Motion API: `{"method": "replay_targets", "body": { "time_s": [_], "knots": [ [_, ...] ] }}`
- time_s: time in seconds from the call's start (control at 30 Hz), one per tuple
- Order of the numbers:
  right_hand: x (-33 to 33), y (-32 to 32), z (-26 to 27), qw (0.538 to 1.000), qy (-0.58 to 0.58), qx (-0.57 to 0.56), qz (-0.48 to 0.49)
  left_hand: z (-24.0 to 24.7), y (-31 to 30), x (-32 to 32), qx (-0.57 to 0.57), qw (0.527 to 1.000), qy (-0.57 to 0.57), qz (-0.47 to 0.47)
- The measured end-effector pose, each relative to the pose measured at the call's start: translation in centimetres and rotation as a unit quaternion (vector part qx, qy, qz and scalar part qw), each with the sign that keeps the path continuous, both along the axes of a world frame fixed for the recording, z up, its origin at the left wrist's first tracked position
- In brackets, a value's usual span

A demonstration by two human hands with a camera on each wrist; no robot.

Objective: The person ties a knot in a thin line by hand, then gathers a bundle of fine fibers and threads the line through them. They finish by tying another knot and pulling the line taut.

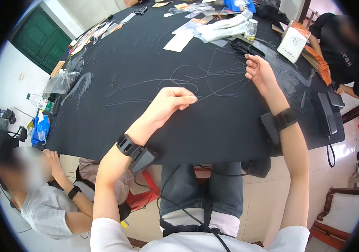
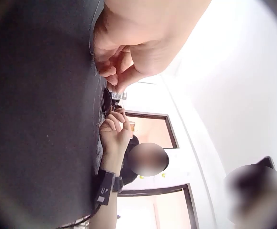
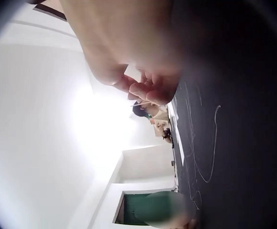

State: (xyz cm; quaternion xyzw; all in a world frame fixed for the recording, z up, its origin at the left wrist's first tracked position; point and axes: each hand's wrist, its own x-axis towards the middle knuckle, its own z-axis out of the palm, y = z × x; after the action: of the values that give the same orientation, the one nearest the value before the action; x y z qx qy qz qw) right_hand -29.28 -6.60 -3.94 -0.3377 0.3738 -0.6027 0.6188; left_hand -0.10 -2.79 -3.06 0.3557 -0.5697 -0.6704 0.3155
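Note:
My left hand [image 1: 169,105] is over the middle of the black cloth, its thumb and forefinger pinching a thin, pale, translucent thread [image 1: 221,90]. From those fingertips the thread slants up toward my right hand [image 1: 260,74], which is raised farther right with thumb and forefinger pinched together on a fine strand. The other right fingers are curled in. More loose strands [image 1: 137,82] lie in loops on the cloth beyond and beside my left hand. In the right wrist view, a curved strand [image 3: 215,143] shows on the cloth below the fingers.
A black-clothed table [image 1: 103,130] spans the front. Toward the back are plastic packets [image 1: 225,29], a glass jar [image 1: 251,30], a white card [image 1: 179,42] and a white box [image 1: 293,42]. Bundled strands [image 1: 78,86] lie left. People sit at left [image 1: 53,206] and right [image 1: 335,54].

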Motion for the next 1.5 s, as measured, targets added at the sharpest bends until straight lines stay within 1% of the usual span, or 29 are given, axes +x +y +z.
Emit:
{"method": "replay_targets", "body": {
  "time_s": [0.07, 0.2, 0.3, 0.7, 0.8, 0.9, 1.0, 1.07, 1.13, 1.2, 1.23, 1.4, 1.5],
  "knots": [
    [-1.1, -0.5, -0.2, 0.998, -0.026, -0.024, -0.046, 0.0, 0.0, 0.1, 0.013, 1.000, 0.006, -0.017],
    [-2.0, -0.9, -0.2, 0.990, -0.059, -0.031, -0.122, 0.0, 0.1, 0.0, -0.004, 1.000, -0.002, -0.022],
    [-2.3, -1.2, -0.4, 0.986, -0.070, -0.036, -0.144, -0.2, -0.1, 0.1, -0.017, 0.999, -0.006, -0.026],
    [-2.0, -0.9, -0.4, 0.988, -0.086, -0.055, -0.118, 0.3, 0.2, 0.1, -0.067, 0.996, -0.052, -0.022],
    [-1.6, -0.7, -0.2, 0.988, -0.084, -0.054, -0.116, 0.2, 0.2, 0.2, -0.077, 0.996, -0.046, -0.024],
    [-0.7, -0.2, 0.4, 0.996, -0.039, -0.010, -0.077, 0.2, 0.1, 0.3, -0.095, 0.995, -0.040, -0.006],
    [2.4, 1.6, 1.5, 0.999, 0.048, 0.008, 0.022, 0.3, 0.1, 0.3, -0.112, 0.993, -0.033, 0.019],
    [4.8, 3.5, 2.5, 0.985, 0.133, -0.006, 0.113, 0.6, 0.2, 0.3, -0.123, 0.992, -0.036, 0.017],
    [6.6, 4.8, 2.6, 0.962, 0.216, -0.017, 0.166, 0.8, 0.5, 0.2, -0.124, 0.991, -0.039, 0.021],
    [7.5, 5.2, 2.4, 0.929, 0.318, -0.019, 0.190, 0.7, 0.3, 0.3, -0.124, 0.992, -0.037, 0.011],
    [7.6, 5.4, 2.2, 0.920, 0.339, -0.032, 0.194, 0.7, 0.4, 0.3, -0.124, 0.991, -0.043, 0.006],
    [8.0, 5.6, 1.9, 0.895, 0.378, -0.054, 0.231, 1.1, 0.8, 0.1, -0.108, 0.992, -0.067, 0.000],
    [8.2, 5.9, 2.0, 0.884, 0.394, -0.071, 0.241, 0.8, 0.9, 0.1, -0.109, 0.992, -0.062, -0.008]
  ]
}}
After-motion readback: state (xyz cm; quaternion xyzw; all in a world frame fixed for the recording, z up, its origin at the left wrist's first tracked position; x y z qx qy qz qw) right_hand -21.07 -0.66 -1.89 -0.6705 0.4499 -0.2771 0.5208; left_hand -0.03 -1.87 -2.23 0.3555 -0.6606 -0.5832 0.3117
